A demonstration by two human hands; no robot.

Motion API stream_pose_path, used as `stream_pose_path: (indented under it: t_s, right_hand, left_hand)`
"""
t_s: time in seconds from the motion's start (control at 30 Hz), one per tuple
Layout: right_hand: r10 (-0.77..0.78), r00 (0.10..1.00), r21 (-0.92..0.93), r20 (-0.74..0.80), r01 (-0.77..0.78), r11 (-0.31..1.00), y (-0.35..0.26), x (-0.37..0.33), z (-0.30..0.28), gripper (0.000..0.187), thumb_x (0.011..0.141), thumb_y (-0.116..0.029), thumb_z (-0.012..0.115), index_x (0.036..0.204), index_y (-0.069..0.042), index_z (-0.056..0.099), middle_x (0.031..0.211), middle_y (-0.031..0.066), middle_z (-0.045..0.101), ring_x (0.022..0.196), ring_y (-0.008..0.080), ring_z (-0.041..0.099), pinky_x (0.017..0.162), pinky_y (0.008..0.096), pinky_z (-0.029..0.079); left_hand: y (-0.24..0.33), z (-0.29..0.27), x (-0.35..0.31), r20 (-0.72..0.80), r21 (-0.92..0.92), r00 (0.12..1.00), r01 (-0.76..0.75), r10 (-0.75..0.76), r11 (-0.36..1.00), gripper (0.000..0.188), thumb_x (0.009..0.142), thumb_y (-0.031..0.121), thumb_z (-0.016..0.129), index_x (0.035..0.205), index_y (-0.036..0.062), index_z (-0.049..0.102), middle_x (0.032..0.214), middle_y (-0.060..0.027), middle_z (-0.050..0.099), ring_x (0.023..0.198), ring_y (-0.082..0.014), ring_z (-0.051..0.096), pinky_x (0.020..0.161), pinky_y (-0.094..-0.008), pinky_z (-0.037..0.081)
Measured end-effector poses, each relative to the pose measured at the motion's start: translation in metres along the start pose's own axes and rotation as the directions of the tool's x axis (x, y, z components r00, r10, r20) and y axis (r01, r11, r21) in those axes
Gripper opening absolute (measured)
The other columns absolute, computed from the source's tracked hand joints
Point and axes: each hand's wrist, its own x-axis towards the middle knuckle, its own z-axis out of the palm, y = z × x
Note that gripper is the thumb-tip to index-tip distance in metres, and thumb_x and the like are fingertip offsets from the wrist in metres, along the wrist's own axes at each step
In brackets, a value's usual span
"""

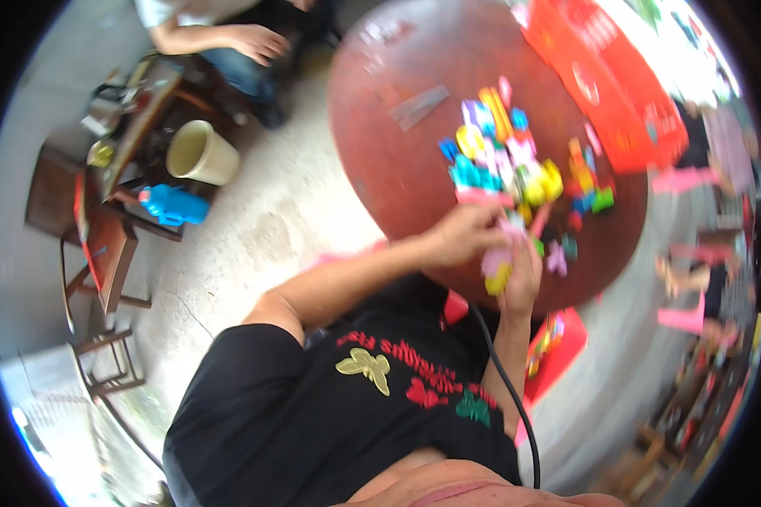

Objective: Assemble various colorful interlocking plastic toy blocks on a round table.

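My left hand [467, 237] reaches over the near side of the round table, its fingers closed on the top of a pink-and-yellow plastic toy piece [496, 264]. From the other side my right hand [522, 272] grips the same piece. Its exact kind is blurred. Just beyond my hands lies a heap of colourful plastic toy parts [486, 144], with teal, white, pink and yellow ones among them. A small pink piece [556, 259] rests to the right of my right hand. Farther right is a cluster of red, orange, blue and green pieces [583, 182].
The dark red round table [372, 127] carries a clear strip [419, 107] and a large red box [609, 93] at its right edge. A red container [558, 351] with colourful pieces stands below. A person [228, 42] sits at the upper left near a cream bucket [203, 154].
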Motion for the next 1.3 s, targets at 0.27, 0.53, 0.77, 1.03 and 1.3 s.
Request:
stream_pose_path:
  t_s: [0.27, 0.53, 0.77, 1.03, 1.3]
  right_hand:
    - [-0.357, 0.934, -0.53, -0.012, 0.297, 0.795, 0.006, 0.004, 0.034, 0.032, 0.1, -0.028, 0.046, 0.106, 0.001, 0.056, 0.097, 0.0144, 0.062, 0.09, 0.0218, 0.059, 0.078, 0.0334, 0.046]
    - [-0.357, 0.934, -0.517, -0.028, 0.292, 0.805, 0.013, 0.021, 0.05, 0.036, 0.099, -0.032, 0.046, 0.104, 0.002, 0.055, 0.093, 0.0139, 0.06, 0.086, 0.0237, 0.057, 0.076, 0.0352, 0.045]
    - [-0.307, 0.951, -0.461, -0.028, 0.26, 0.848, 0.024, 0.04, 0.061, 0.035, 0.099, -0.03, 0.044, 0.104, 0.003, 0.053, 0.097, 0.0131, 0.058, 0.087, 0.0229, 0.054, 0.08, 0.0349, 0.043]
    - [-0.166, 0.985, -0.028, -0.046, 0.165, 0.986, 0.02, 0.047, 0.06, 0.032, 0.1, -0.032, 0.043, 0.109, -0.002, 0.053, 0.099, 0.0093, 0.058, 0.09, 0.0151, 0.056, 0.081, 0.0306, 0.046]
    - [-0.207, 0.978, -0.338, -0.034, 0.183, 0.923, 0.003, 0.039, 0.059, 0.024, 0.1, -0.028, 0.044, 0.103, -0.004, 0.046, 0.085, 0.0088, 0.059, 0.07, 0.0135, 0.055, 0.062, 0.0274, 0.046]
  left_hand:
    - [-0.002, 0.016, -0.012, -0.301, 0.177, 0.952, 0.105, -0.048, 0.979, 0.034, 0.099, 0.033, 0.041, 0.114, 0.0034, 0.047, 0.098, -0.0175, 0.06, 0.095, -0.0326, 0.06, 0.082, -0.0392, 0.046]
    - [0.003, 0.011, -0.01, -0.417, 0.225, 0.909, 0.074, 0.027, 0.972, 0.033, 0.099, 0.037, 0.04, 0.1, 0.004, 0.046, 0.093, -0.0208, 0.059, 0.09, -0.0385, 0.059, 0.076, -0.0434, 0.045]
    - [0.008, -0.015, -0.002, -0.435, 0.385, 0.884, 0.009, 0.173, 0.923, 0.034, 0.098, 0.037, 0.039, 0.098, 0.0047, 0.049, 0.086, -0.0212, 0.06, 0.085, -0.0423, 0.058, 0.072, -0.0472, 0.045]
    - [-0.007, -0.028, 0.007, -0.228, -0.449, 0.965, 0.017, -0.133, 0.893, 0.04, 0.103, 0.039, 0.035, 0.098, 0.0045, 0.054, 0.08, 0.0006, 0.056, 0.07, -0.0097, 0.055, 0.063, -0.0252, 0.047]
    - [-0.019, -0.031, 0.015, -0.522, -0.413, 0.843, -0.114, -0.131, 0.904, 0.03, 0.101, 0.034, 0.042, 0.103, 0.0053, 0.05, 0.09, -0.0063, 0.054, 0.084, -0.0113, 0.053, 0.075, -0.0273, 0.048]
